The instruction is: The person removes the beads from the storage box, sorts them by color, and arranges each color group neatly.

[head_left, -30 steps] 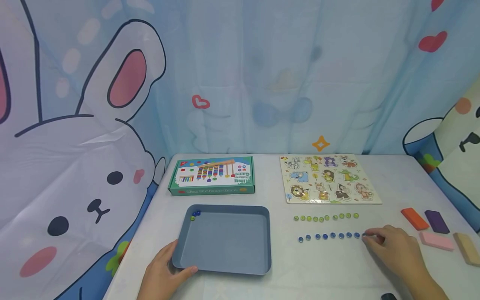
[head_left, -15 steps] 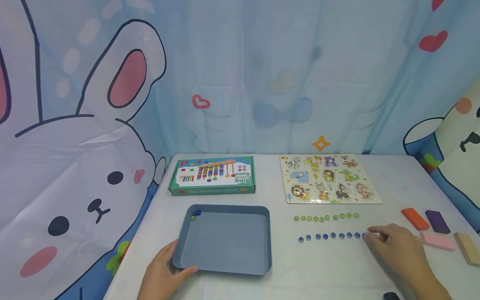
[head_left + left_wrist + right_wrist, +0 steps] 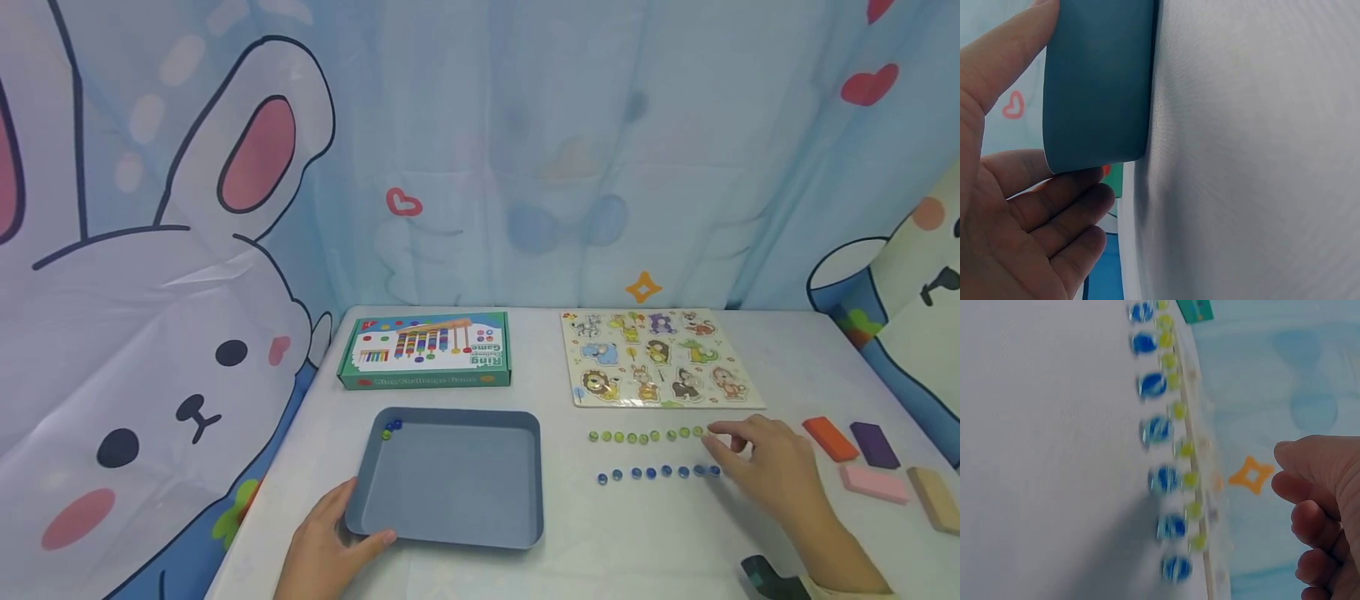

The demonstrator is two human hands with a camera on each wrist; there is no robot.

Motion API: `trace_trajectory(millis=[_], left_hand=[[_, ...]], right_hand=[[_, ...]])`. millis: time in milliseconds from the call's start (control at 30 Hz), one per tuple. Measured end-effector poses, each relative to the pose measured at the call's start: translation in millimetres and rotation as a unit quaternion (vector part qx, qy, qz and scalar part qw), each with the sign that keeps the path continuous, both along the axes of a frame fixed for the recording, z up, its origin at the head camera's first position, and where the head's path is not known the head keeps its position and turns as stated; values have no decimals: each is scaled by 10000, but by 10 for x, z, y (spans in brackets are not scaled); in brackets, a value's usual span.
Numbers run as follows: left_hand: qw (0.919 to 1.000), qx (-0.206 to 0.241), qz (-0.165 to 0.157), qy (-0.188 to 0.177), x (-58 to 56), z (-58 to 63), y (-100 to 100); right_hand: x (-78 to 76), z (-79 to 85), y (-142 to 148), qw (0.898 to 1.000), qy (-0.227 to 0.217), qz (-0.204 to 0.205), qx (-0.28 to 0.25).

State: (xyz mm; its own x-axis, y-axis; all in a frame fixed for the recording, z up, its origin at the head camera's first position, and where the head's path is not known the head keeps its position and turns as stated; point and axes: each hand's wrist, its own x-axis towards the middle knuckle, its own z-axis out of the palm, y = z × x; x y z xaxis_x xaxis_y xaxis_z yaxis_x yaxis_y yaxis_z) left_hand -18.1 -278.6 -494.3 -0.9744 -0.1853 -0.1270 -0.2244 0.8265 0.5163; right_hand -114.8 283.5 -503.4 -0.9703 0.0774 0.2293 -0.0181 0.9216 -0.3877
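My left hand (image 3: 322, 546) holds the near-left corner of a blue-grey tray (image 3: 442, 542). In the left wrist view its thumb (image 3: 1019, 47) lies along one wall and the fingers reach round the other. Two blue marbles and a green marble (image 3: 386, 435) sit in the tray's far-left corner. My right hand (image 3: 776, 467) is over the right ends of two marble rows, thumb and forefinger pinched together. The blue marble that ended its row is gone from the cloth; the fingers hide what they pinch. Blue marbles (image 3: 666, 471) form the near row, green marbles (image 3: 643, 439) the far one.
A ring game box (image 3: 423, 354) lies behind the tray, with an animal puzzle board (image 3: 656, 358) to its right. At the right edge lie orange (image 3: 829, 438), purple (image 3: 874, 444), pink (image 3: 874, 483) and tan (image 3: 933, 498) blocks. A patterned curtain (image 3: 480, 150) hangs behind.
My right hand has moved up and left from the blue row's end to the green row's end. The last blue marble has left its spot. My left hand and the tray stay put.
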Motion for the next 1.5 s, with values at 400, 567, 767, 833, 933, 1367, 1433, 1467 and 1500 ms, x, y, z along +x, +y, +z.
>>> trace_trajectory(millis=[400,567,767,833,933,1367,1433,1467,1500], left_hand=[[10000,23,38,-32,-9,-18,-9],[10000,11,27,-12,-17,-20,-9],[10000,0,40,-24,-15,-22,-15],[10000,6,45,-31,-15,-20,-17],[10000,21,56,-46,-14,-14,-19],[9999,15,23,114,-6,-30,-12],[9999,35,8,139,-6,-30,-12],[9999,59,2,150,-5,-28,-13],[9998,85,4,159,-5,-27,-15]], right_hand=[[-422,299,-1006,9832,1098,1456,-100],[-586,409,-1421,9706,1330,1983,-305],[-703,519,-1966,9638,1236,2339,-319],[-727,548,-2136,9630,1154,2416,-300],[-761,571,-2372,9598,1076,2583,-219],[-890,404,-3262,9417,849,3250,176],[-886,343,-3395,9404,739,3316,145],[-889,308,-3461,9396,701,3345,160],[-888,280,-3525,9391,650,3369,171]])
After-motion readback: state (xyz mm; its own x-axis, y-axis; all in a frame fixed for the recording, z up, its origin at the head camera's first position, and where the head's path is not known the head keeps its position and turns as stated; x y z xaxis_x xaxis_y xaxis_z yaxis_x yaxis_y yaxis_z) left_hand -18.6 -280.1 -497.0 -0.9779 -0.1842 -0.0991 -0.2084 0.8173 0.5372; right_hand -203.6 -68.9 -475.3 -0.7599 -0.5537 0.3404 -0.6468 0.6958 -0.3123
